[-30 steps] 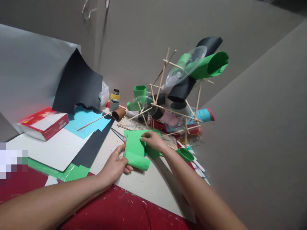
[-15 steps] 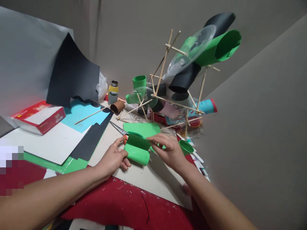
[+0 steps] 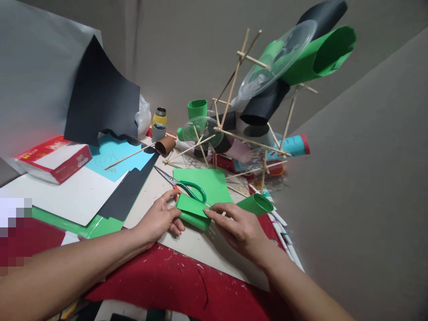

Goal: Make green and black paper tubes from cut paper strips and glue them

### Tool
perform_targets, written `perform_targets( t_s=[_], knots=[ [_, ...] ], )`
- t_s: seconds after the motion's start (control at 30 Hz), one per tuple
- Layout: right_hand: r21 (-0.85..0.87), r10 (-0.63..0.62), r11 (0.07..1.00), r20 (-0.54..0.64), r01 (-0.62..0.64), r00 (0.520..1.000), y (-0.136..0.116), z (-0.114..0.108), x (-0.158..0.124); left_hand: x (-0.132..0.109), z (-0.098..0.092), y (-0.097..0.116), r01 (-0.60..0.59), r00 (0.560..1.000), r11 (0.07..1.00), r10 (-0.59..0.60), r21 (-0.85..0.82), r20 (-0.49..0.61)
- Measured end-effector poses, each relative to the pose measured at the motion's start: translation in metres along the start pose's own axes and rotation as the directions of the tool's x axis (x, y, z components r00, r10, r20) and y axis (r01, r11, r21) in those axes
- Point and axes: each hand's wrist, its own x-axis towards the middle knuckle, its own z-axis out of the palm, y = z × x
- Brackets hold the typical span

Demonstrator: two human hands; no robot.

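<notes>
My left hand (image 3: 159,217) grips the left end of a rolled green paper (image 3: 191,211) lying on a beige board (image 3: 207,249). My right hand (image 3: 236,226) presses its fingertips on the roll's loose flap at the right end, fingers pinched on the edge. Green-handled scissors (image 3: 182,184) lie just behind the roll, on a flat green sheet (image 3: 210,183). A short green paper tube (image 3: 256,204) sits right of my right hand.
A stick frame (image 3: 240,129) carrying green and black paper tubes and clear plastic lids stands behind. Black, blue, white and green sheets (image 3: 110,178) and a red box (image 3: 53,158) lie left. Small jars (image 3: 159,122) stand at the back. Red cloth (image 3: 167,290) covers the near edge.
The green paper has been rolled tighter toward me. My right hand slid from the sheet's far edge down onto the roll's flap, uncovering the scissors and flat green sheet behind.
</notes>
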Motion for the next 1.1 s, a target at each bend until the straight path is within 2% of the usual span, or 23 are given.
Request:
perform_targets(
  t_s=[0.53, 0.83, 1.1],
  knots=[
    [-0.153, -0.019, 0.988, 0.035, 0.024, 0.999, -0.0061, -0.0001, -0.0041, 0.0002, -0.0006, -0.0003, 0.017, 1.0, 1.0, -0.017, -0.026, -0.004],
    [-0.168, -0.025, 0.985, 0.063, 0.035, 0.998, -0.0067, 0.0006, -0.006, 0.0008, -0.0002, 0.0017, 0.023, 1.0, 1.0, -0.023, -0.014, 0.012],
    [-0.166, -0.028, 0.985, 0.088, 0.042, 0.996, -0.008, -0.0013, -0.0044, -0.0007, -0.0007, 0.0001, -0.018, 1.0, 0.999, 0.019, -0.036, 0.023]
  ],
)
